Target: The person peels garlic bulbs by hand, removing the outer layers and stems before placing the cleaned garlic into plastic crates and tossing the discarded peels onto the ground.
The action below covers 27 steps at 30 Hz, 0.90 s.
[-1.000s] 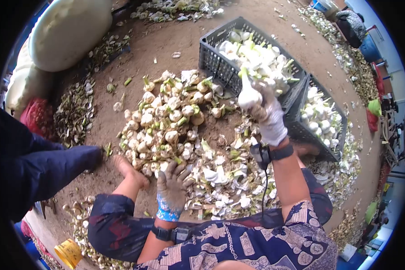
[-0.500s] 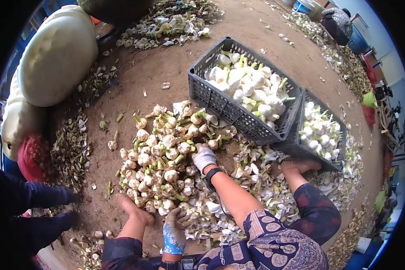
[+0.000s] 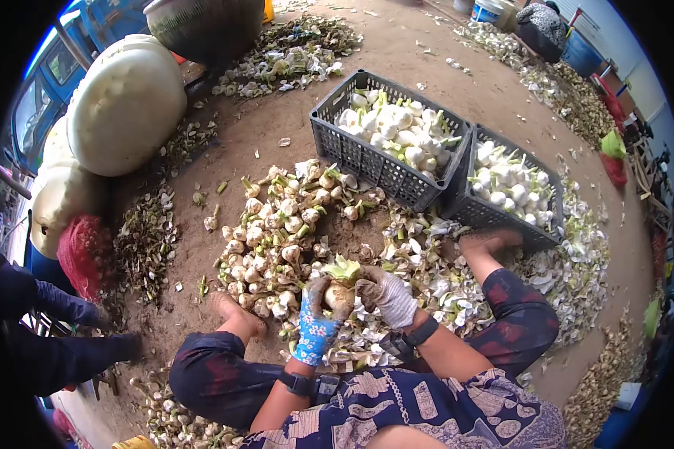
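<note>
A garlic bulb (image 3: 339, 296) with green-white leaf layers on top is held upright in front of my body. My left hand (image 3: 319, 314), in a blue flowered glove with a soiled palm, is wrapped round its left side. My right hand (image 3: 388, 296), in a white glove with dirty fingertips, has its fingers bent together at the bulb's right side; the fingertips are partly hidden. Just beyond my hands lies a pile of unpeeled garlic (image 3: 258, 251) on the dirt floor. Loose peelings (image 3: 457, 295) spread to the right of my right hand.
Two black crates, one (image 3: 382, 168) at centre and another (image 3: 502, 206) to its right, hold white garlic. Bare feet flank the pile. A person in dark trousers (image 3: 67, 352) stands at left, near a red net sack (image 3: 84, 254). Another person (image 3: 543, 31) crouches at upper right.
My right hand has drawn back from the pile towards my body. My left hand has risen from beside the foot and now holds a bulb. The camera view has shifted.
</note>
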### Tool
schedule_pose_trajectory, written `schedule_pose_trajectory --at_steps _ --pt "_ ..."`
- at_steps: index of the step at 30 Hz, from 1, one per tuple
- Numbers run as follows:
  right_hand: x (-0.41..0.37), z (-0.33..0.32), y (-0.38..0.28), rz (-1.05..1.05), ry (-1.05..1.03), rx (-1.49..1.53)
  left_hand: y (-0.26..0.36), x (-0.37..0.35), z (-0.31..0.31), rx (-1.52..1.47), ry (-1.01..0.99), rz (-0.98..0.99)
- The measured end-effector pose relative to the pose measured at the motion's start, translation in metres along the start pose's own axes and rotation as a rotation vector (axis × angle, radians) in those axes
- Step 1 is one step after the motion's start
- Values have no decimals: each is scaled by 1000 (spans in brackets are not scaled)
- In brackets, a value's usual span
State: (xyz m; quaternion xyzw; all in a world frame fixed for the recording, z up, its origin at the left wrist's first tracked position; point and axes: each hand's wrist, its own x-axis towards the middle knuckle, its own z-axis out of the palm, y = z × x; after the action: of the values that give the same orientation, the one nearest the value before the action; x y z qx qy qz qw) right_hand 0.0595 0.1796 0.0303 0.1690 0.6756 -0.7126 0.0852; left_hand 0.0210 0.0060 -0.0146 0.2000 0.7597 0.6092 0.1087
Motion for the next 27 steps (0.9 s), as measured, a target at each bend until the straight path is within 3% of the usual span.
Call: schedule_pose_trajectory --at_steps 2,4,6,8,10,11,12,14,16,17,18,20,22,23,24,26,27 --pt "-17 8 4 -225 172 -296 41 4 -1 212 25 220" --pt "-33 12 -10 -106 265 -503 53 -2 -4 387 -62 293" --pt "-37 12 -9 -101 288 -412 63 -8 -7 485 -86 451" --pt "-50 12 -25 -78 210 -612 63 -14 -9 533 -88 468" --pt "-57 17 -31 -135 186 -497 66 -17 -15 542 -117 477" --pt "-64 18 -42 -28 120 -374 67 -18 -17 493 -114 454" --pt "-58 19 -31 -141 116 -386 68 -19 -19 440 -106 434" --pt "-62 14 -20 -146 80 -232 51 -24 -23 210 -63 387" --pt "-68 12 -26 -46 -56 55 57 -29 -25 -749 -186 -220" --pt "-69 16 -25 -66 -127 205 48 -29 -28 -1060 -296 -405" --pt "-69 20 -25 -85 -201 355 43 -32 -23 -1361 -276 -634" --pt "-57 25 -19 -55 -195 388 32 -28 -18 -1451 -392 -671" --pt "-60 26 -34 17 -202 496 47 -23 -15 -1266 -95 -669" --pt "-62 28 -50 43 -80 43 43 -25 -16 -1238 -82 -576" --pt "-59 33 -45 -122 -12 -194 43 -25 -17 -1208 -70 -481" --pt "-57 33 -41 -110 -44 -275 47 -24 -17 -1198 -70 -439" --pt "-54 36 -42 -216 13 -286 49 -24 -18 -1181 -77 -397"
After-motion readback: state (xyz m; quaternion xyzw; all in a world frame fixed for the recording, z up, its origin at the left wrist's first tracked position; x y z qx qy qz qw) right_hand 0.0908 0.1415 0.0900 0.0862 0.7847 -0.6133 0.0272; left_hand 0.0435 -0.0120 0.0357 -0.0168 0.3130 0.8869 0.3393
